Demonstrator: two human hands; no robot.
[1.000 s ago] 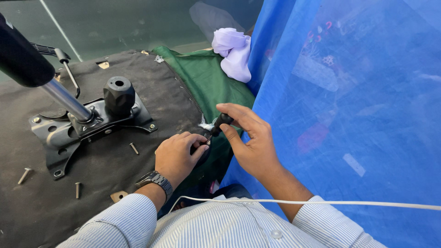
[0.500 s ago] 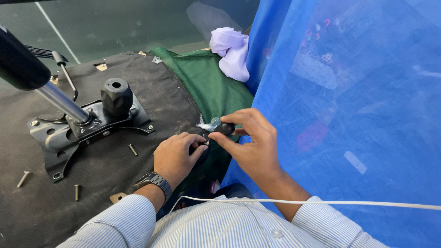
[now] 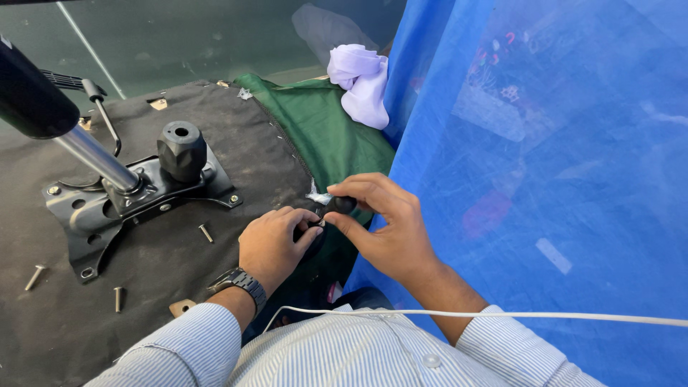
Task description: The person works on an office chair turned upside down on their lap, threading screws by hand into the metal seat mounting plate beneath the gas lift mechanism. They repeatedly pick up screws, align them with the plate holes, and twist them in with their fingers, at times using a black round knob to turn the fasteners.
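Since half a second ago both hands sit unchanged at frame centre: right hand (image 3: 383, 229) pinches a small black part (image 3: 342, 205), left hand (image 3: 276, 244) curls closed beside it

I see a black upturned seat base (image 3: 143, 287) left of my left hand (image 3: 276, 244), carrying a metal mechanism plate (image 3: 136, 197) and loose screws (image 3: 206, 232).

Matt black metal bracket (image 3: 136, 201), green woven cloth (image 3: 322, 136), sheer blue plastic sheet (image 3: 545, 179)
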